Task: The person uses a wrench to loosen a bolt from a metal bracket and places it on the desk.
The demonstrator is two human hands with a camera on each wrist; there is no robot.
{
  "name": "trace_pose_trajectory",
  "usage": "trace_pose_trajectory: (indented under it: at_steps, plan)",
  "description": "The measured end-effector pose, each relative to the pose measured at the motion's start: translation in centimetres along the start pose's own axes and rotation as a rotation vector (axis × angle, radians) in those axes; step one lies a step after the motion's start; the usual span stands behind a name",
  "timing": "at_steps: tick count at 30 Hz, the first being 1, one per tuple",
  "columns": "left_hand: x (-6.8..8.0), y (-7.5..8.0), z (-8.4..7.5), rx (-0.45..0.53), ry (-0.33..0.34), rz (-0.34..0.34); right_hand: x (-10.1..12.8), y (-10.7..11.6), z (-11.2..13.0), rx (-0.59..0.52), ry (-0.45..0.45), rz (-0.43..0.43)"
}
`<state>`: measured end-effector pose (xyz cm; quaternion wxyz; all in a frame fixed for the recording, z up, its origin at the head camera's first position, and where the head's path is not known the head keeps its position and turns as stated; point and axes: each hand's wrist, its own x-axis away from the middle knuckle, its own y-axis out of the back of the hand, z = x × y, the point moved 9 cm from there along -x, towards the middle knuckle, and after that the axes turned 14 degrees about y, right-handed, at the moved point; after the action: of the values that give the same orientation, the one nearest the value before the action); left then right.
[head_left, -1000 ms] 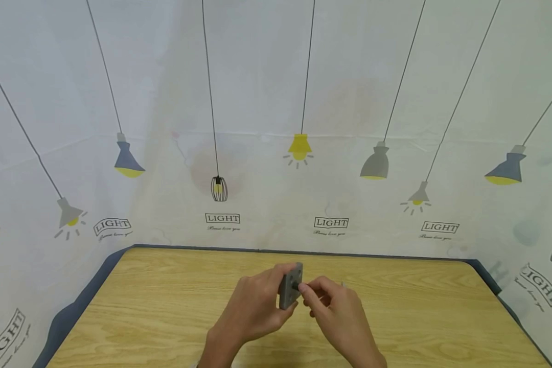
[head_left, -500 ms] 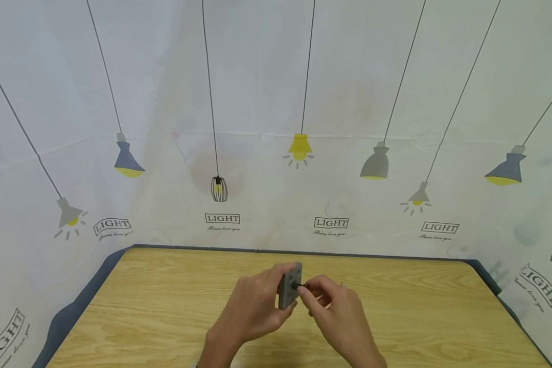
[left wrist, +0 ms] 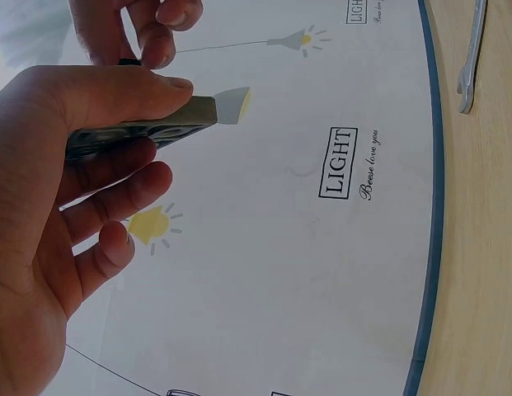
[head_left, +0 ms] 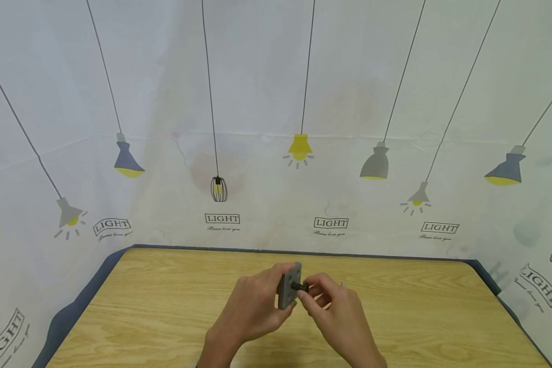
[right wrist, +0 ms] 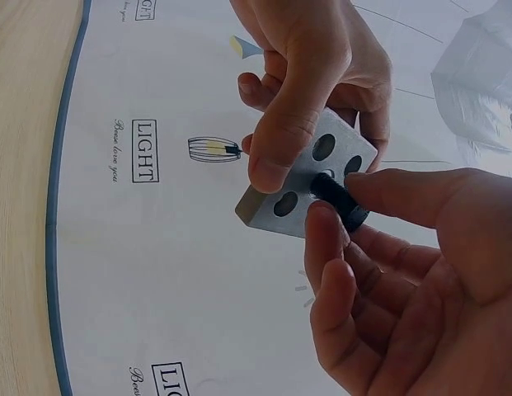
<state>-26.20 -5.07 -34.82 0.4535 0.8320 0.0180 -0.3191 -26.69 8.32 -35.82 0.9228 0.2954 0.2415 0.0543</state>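
1. Left hand (head_left: 253,306) grips a small grey plate (head_left: 289,286) by its edges, thumb on the near edge and fingers wrapped round the back. The plate is held up on edge above the table (head_left: 165,306), not resting on it.

2. Right hand (head_left: 336,312) pinches a short black bolt (head_left: 300,286) between thumb and forefinger. The right wrist view shows it best: the bolt (right wrist: 338,200) sits at a hole near the middle of the plate (right wrist: 309,177), with other holes around it.

3. The relation that matters: the bolt's long axis runs square to the plate's face, sticking out from it toward the right hand. So the plate lies just left of the right fingertips, bolt between the two. How deep the bolt sits in the hole, can't tell.

4. Both hands are basically touching distance apart, centre of the table, toward its far edge.

5. Surface is light wood-grain with a dark blue rim. A small metal wrench (left wrist: 472,54) lies flat on it, a bit off from the hands on the right side.

6. Room-wise, a white cloth (head_left: 276,102) printed with hanging lamps and "LIGHT" labels wraps round the back and sides.
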Motion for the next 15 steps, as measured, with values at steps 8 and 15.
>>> trace_pose_trajectory:
  at_steps: [8,15]
  plan:
    - [0.01,-0.01,0.07,0.002,0.005,0.005,-0.1,0.15,0.37,0.018,0.045,-0.009]
    - [-0.01,-0.01,0.09,0.001,0.007,0.005,-0.19,0.21,0.53,0.014,0.07,-0.018]
